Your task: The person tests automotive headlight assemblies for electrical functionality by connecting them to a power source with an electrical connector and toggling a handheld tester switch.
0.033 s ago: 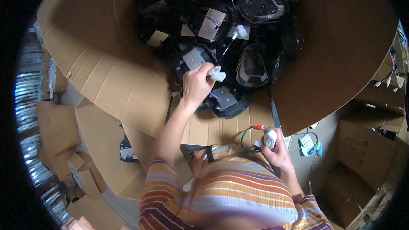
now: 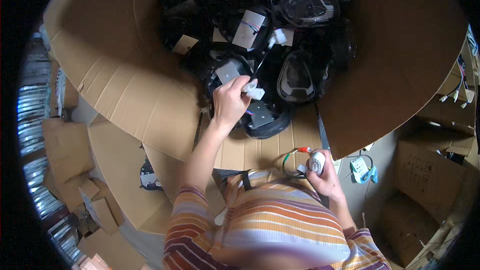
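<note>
My left hand (image 2: 231,101) reaches into a large cardboard box, its fingers closed on a white plastic connector (image 2: 255,92) with a dark cable running up from it. Farther up that cable hangs another white connector (image 2: 275,37). Just under the hand lies a black rounded unit (image 2: 270,129) with a grey plate and red and blue wires. Near my waist, my right hand (image 2: 326,177) wraps round a small white handheld device (image 2: 317,161). Beside the device, a wire loop (image 2: 286,160) with green and red parts curves outward; where it ends is hidden.
Several black units with clear covers (image 2: 310,2) fill the box, whose curved cardboard wall (image 2: 395,70) rises on both sides. Flattened boxes (image 2: 67,147) and stacked silvery goods (image 2: 32,120) stand left. At right are a blue-and-white object (image 2: 363,170) on the floor and open cartons (image 2: 425,170).
My left hand and the white connector have dipped slightly. The upper connector and the black unit under the hand have shifted a little left. My right hand stays in place.
</note>
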`<state>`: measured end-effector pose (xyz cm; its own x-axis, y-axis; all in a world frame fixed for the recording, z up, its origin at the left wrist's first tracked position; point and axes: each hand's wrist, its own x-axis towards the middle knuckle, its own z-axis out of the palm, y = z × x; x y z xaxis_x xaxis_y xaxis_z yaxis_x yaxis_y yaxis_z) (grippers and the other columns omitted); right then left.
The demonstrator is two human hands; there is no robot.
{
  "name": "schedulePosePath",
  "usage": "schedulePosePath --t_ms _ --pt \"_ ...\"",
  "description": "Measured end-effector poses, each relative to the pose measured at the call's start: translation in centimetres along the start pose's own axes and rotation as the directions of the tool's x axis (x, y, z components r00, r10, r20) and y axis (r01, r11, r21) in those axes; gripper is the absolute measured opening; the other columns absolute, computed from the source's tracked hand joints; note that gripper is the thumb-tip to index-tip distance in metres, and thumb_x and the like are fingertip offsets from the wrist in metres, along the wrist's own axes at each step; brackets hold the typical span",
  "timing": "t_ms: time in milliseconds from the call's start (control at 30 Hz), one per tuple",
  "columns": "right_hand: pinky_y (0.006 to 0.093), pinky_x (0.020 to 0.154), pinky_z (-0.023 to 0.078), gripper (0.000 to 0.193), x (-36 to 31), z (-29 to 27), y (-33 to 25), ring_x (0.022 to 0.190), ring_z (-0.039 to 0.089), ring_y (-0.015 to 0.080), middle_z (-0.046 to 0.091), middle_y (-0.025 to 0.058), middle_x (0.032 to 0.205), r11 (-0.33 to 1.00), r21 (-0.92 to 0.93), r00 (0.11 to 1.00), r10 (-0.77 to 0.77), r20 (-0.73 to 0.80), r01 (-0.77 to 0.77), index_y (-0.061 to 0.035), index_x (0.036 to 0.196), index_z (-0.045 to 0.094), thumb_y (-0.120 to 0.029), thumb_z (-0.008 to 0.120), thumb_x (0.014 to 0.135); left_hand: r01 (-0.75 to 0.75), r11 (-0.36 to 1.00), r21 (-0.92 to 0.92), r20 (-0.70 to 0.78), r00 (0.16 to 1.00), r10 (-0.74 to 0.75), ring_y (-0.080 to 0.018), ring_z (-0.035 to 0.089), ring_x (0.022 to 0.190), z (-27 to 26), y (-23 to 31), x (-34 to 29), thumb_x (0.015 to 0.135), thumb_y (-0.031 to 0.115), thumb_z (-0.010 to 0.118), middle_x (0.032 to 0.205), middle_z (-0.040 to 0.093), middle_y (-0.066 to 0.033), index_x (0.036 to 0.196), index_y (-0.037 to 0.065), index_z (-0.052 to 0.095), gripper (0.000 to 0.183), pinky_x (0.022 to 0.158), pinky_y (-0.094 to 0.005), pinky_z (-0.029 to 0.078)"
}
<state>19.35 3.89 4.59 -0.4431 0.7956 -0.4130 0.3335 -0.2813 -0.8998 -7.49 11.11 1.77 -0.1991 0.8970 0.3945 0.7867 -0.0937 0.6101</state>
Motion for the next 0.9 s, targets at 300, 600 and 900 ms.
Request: schedulePosePath --t_ms 300,600,900 --pt "0.0227 0.061 0.036 0.042 -0.3 1.1 -0.3 0.068 0.041 0.0119 0.041 0.0046 0.075 1.000 -0.002 0.997 0.011 0.077 -0.011 -0.0020 0.103 0.034 0.001 0.046 0.062 -0.029 0.953 -0.302 -0.030 0.999 0.021 -0.0208 0.053 0.053 -2.6 2.0 -3.8 0.067 0.002 0.053 0.065 0.054 -0.0106 0.091 0.002 0.053 0.025 0.048 -0.0275 0.041" --pt "0.0222 0.062 0.037 0.038 -0.4 0.9 -2.2 0.070 0.044 0.0100 0.045 0.0046 0.079 0.986 0.166 0.998 -0.038 0.044 0.031 -0.0023 0.098 0.034 0.003 0.048 0.063 -0.085 0.861 -0.501 0.287 0.923 0.257 -0.0166 0.052 0.056 -1.2 5.2 -6.6 0.058 0.001 0.059 0.078 0.046 -0.0063 0.087 0.007 0.053 0.031 0.046 -0.0252 0.043" --pt "0.0247 0.063 0.039 0.039 -0.9 -0.2 -3.6 0.072 0.046 0.0127 0.045 0.0072 0.078 0.923 0.372 0.995 -0.097 -0.017 0.097 -0.0016 0.096 0.033 0.004 0.048 0.061 -0.006 0.810 -0.587 0.436 0.840 0.322 -0.0205 0.054 0.057 -0.1 6.9 -7.8 0.061 0.003 0.055 0.076 0.054 -0.0091 0.096 0.003 0.049 0.035 0.053 -0.0289 0.043"
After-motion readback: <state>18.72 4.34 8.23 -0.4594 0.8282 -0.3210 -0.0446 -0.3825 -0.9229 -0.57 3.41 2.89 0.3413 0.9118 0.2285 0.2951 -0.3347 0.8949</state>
